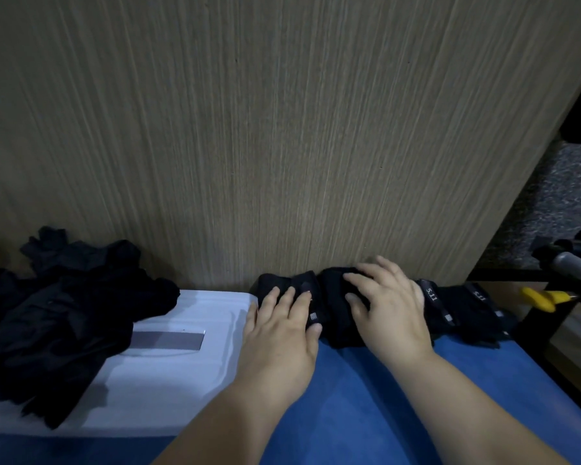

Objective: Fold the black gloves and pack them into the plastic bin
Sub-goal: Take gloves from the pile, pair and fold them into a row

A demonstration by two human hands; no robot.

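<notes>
Head view: left hand (279,327) and right hand (388,307) press open-fingered on black gloves (331,290) at the wooden panel (282,129); plastic bin (182,380) just left; released unevenly, the fold may spring apart.

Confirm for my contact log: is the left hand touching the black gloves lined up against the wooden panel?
Touching. The head view shows the left hand with its straight fingers lying flat on the black gloves, with no gap between them.
</notes>
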